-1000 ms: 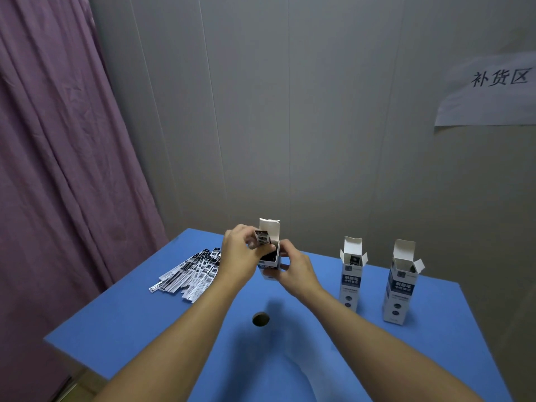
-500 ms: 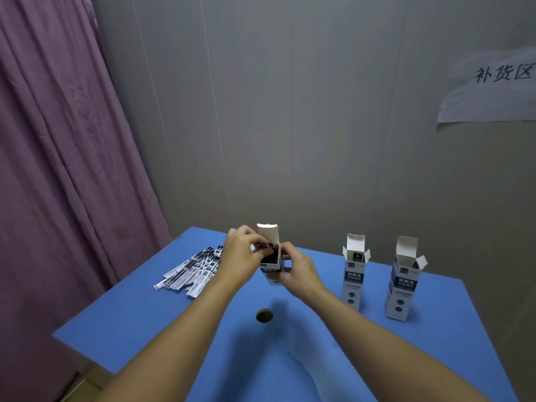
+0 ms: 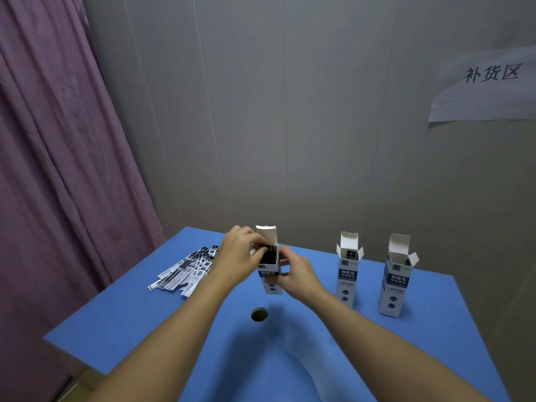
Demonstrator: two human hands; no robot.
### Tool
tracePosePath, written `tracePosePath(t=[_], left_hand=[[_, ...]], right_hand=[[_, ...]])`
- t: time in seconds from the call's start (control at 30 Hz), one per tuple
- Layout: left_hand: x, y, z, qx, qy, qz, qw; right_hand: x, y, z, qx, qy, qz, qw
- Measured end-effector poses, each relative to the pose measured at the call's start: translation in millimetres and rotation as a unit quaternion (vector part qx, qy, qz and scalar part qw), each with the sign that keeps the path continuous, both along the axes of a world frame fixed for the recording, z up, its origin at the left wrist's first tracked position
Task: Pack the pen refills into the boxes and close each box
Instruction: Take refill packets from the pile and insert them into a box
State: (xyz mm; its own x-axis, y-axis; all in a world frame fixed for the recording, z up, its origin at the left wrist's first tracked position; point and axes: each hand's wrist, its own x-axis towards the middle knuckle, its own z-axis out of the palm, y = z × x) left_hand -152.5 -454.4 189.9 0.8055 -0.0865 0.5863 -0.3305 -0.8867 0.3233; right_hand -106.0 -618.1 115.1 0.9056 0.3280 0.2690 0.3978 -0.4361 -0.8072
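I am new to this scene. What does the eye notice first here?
At the centre, the left hand and the right hand hold an open refill box above the blue table. Two more open boxes stand to its right, and a pile of packaged pen refills lies to the left.

- A blue table point(image 3: 406, 358) is seen from above, with a small round hole point(image 3: 259, 314) near its middle.
- A box point(image 3: 271, 274) with its top flap raised is held upright at 12 o'clock from the hole.
- The box's lower right side is gripped by the right hand point(image 3: 295, 271).
- The box's open mouth is touched by the curled fingers of the left hand point(image 3: 237, 256), at 9 o'clock of the box.
- A pile of pen refills point(image 3: 185, 271) lies flat at 10 o'clock from the hole.
- Two open boxes point(image 3: 348, 274) point(image 3: 396, 277) stand upright at 2 o'clock, near each other.
- A paper sign point(image 3: 487, 88) is fixed to the wall at 1 o'clock, and a purple curtain point(image 3: 58, 169) hangs at 9 o'clock.
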Motion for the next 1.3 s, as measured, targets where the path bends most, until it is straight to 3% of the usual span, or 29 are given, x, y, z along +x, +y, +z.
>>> tracePosePath(t=[0.13, 0.57, 0.77, 1.3], left_hand=[[-2, 2, 6, -0.027, -0.022, -0.009, 0.999], [3, 6, 4, 0.181, 0.048, -0.031, 0.982], [2, 5, 1, 0.043, 0.012, -0.017, 0.999], [11, -12, -5, -0.002, 0.129, 0.066, 0.989]], right_hand=[[1, -1, -1, -0.001, 0.005, 0.002, 1.0], [-1, 0, -6, -0.02, 0.011, 0.01, 1.0], [-1, -2, -1, -0.014, 0.004, 0.011, 1.0], [-3, -4, -6, -0.077, -0.007, 0.019, 0.997]])
